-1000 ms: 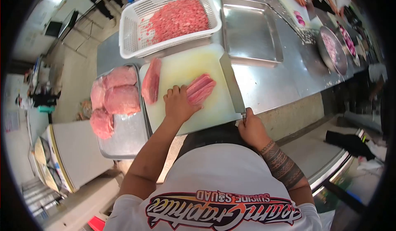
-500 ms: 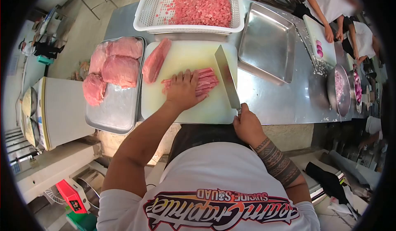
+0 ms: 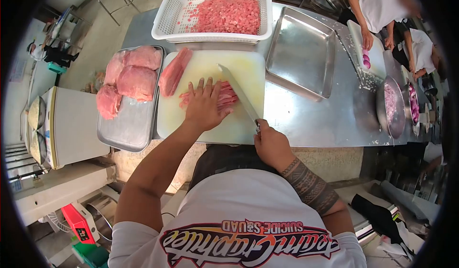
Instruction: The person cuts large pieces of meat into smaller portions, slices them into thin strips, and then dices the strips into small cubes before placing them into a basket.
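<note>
My left hand [image 3: 204, 106] lies with fingers spread over a pile of meat strips [image 3: 226, 96] on the white cutting board [image 3: 191, 127]. In my right hand [image 3: 272, 142] is the handle of a cleaver [image 3: 240, 92]; its blade slants over the board, close against the right end of the strips. A longer uncut piece of meat [image 3: 174, 72] rests at the board's upper left. Part of the strips is hidden under my left hand.
A metal tray [image 3: 125, 135] with large meat pieces [image 3: 136, 82] is on the left. Behind the board stands a white basket [image 3: 165, 30] of diced meat [image 3: 229, 14]. At right are an empty metal pan [image 3: 301, 52], a bowl [image 3: 392, 107] and co-workers' hands [image 3: 367, 39] at another board.
The cleaver and my right hand have moved left, bringing the blade to the strips. My left hand's fingers have spread wider on the meat.
</note>
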The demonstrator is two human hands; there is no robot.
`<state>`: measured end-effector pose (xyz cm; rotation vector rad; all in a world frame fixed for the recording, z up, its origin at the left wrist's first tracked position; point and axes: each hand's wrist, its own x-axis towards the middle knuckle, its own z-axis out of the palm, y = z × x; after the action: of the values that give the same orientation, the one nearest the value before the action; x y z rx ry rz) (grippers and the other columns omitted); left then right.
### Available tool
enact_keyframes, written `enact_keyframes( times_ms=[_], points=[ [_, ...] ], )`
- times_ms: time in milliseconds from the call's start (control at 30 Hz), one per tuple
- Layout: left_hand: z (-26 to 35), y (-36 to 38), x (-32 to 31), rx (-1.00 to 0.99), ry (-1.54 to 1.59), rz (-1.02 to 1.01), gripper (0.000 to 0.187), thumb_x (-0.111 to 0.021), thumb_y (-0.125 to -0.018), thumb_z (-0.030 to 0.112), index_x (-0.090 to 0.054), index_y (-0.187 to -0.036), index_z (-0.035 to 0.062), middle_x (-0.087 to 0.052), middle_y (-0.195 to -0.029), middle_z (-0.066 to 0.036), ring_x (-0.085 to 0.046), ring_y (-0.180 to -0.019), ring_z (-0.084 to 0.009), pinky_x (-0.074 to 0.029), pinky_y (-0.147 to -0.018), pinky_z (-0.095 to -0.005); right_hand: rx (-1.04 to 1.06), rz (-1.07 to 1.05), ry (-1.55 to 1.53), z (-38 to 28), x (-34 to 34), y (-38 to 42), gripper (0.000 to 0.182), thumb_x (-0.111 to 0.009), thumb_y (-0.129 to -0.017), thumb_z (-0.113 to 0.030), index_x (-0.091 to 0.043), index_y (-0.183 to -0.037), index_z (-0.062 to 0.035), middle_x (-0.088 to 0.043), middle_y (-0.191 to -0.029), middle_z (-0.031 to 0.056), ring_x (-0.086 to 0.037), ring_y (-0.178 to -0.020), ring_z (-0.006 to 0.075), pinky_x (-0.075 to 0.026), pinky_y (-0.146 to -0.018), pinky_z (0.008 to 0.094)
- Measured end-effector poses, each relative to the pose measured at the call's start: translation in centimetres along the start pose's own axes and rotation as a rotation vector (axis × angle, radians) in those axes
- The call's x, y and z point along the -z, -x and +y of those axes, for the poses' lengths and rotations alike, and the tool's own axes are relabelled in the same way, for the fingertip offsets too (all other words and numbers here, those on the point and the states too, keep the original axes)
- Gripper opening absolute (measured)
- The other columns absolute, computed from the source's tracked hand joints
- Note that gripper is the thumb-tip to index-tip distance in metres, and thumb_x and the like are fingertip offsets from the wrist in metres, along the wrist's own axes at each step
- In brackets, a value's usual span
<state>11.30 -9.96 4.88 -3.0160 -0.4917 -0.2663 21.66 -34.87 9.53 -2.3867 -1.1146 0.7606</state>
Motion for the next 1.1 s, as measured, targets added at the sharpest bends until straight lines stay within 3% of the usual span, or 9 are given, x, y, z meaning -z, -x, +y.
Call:
enact_keyframes(
  times_ms=[200,300,400,433,500,633,733,833,1100],
  points=[
    [-0.9,-0.1,-1.4,0.040,0.176,-0.193,0.098,-0.071,-0.088,0.064,-0.043,-0.156,-0.0001,-0.052,-0.150,-0.027,-0.051,-0.136,-0.0465,-0.038,-0.118,-0.0556,-0.037,0.079,-0.035,0.1,0.7,-0.5,0.034,-0.064,-0.096,-0.016,-0.058,-0.125,-0.0006,-0.075,-0.089,0.0215,-0.073,-0.083,0.0443,-0.059,-0.075,0.0518],
    [-1.2,0.1,-0.4,0.018,0.345,-0.077,0.088,-0.070,-0.093,0.056,-0.045,-0.155,-0.0015,-0.055,-0.147,-0.029,-0.052,-0.134,-0.0467,-0.038,-0.118,-0.0563,-0.023,0.163,-0.255,-0.1,1.4,-0.6,0.035,-0.066,-0.098,-0.016,-0.058,-0.127,0.0009,-0.072,-0.081,0.0172,-0.074,-0.073,0.0349,-0.058,-0.068,0.0457],
    [-2.0,0.0,-1.6,0.111,0.483,0.124,0.074,-0.064,-0.100,0.048,-0.049,-0.152,-0.0027,-0.057,-0.144,-0.028,-0.053,-0.133,-0.0468,-0.038,-0.117,-0.0566,-0.109,0.137,-0.608,-0.8,2.8,0.1,0.038,-0.066,-0.101,-0.015,-0.057,-0.131,0.0043,-0.066,-0.074,0.0099,-0.067,-0.063,0.0204,-0.056,-0.062,0.0386],
    [-2.1,-0.2,-1.6,0.076,0.420,0.134,0.070,-0.062,-0.102,0.045,-0.050,-0.151,-0.0030,-0.058,-0.142,-0.027,-0.054,-0.132,-0.0463,-0.039,-0.116,-0.0564,-0.135,0.130,-0.688,-0.4,2.6,0.1,0.038,-0.065,-0.104,-0.016,-0.057,-0.134,0.0047,-0.059,-0.071,0.0043,-0.058,-0.059,0.0113,-0.052,-0.056,0.0333],
    [-1.7,-1.2,-1.5,0.012,0.298,0.159,0.062,-0.058,-0.105,0.040,-0.052,-0.148,-0.0035,-0.060,-0.140,-0.025,-0.056,-0.130,-0.0451,-0.041,-0.113,-0.0558,-0.236,0.125,-0.744,-0.8,2.6,0.2,0.035,-0.064,-0.106,-0.018,-0.058,-0.132,0.0043,-0.059,-0.071,0.0044,-0.058,-0.057,0.0122,-0.051,-0.055,0.0333],
    [-0.1,-3.1,-2.6,-0.053,0.308,-0.078,0.053,-0.054,-0.106,0.037,-0.059,-0.141,-0.0025,-0.064,-0.133,-0.020,-0.058,-0.125,-0.0381,-0.044,-0.109,-0.0527,-0.282,0.032,-0.742,-1.1,1.1,0.3,0.036,-0.061,-0.109,-0.024,-0.058,-0.130,0.0043,-0.058,-0.070,0.0037,-0.056,-0.055,0.0108,-0.049,-0.052,0.0313],
    [0.7,-2.8,-1.8,-0.036,0.281,-0.102,0.045,-0.054,-0.105,0.032,-0.062,-0.135,-0.0008,-0.065,-0.124,-0.018,-0.060,-0.117,-0.0347,-0.048,-0.101,-0.0509,-0.103,0.153,-0.410,-0.9,-1.5,0.2,0.034,-0.056,-0.109,-0.025,-0.057,-0.126,0.0046,-0.070,-0.080,0.0246,-0.072,-0.073,0.0421,-0.057,-0.068,0.0503],
    [0.1,-3.5,-1.3,-0.035,0.339,-0.116,0.043,-0.056,-0.104,0.032,-0.063,-0.133,0.0015,-0.064,-0.120,-0.015,-0.062,-0.112,-0.0338,-0.050,-0.096,-0.0503,-0.212,0.141,-0.146,-2.2,-1.8,-0.1,0.033,-0.054,-0.108,-0.025,-0.056,-0.121,0.0054,-0.070,-0.088,0.0333,-0.069,-0.087,0.0535,-0.055,-0.078,0.0592],
    [0.4,-5.7,-0.3,-0.038,0.283,-0.262,0.044,-0.074,-0.093,0.037,-0.066,-0.127,0.0100,-0.065,-0.120,-0.013,-0.064,-0.109,-0.0363,-0.055,-0.091,-0.0520,-0.199,0.062,-0.050,-4.6,1.3,2.7,0.029,-0.055,-0.107,-0.024,-0.053,-0.115,0.0040,-0.070,-0.084,0.0311,-0.069,-0.083,0.0521,-0.054,-0.076,0.0607]
  ],
)
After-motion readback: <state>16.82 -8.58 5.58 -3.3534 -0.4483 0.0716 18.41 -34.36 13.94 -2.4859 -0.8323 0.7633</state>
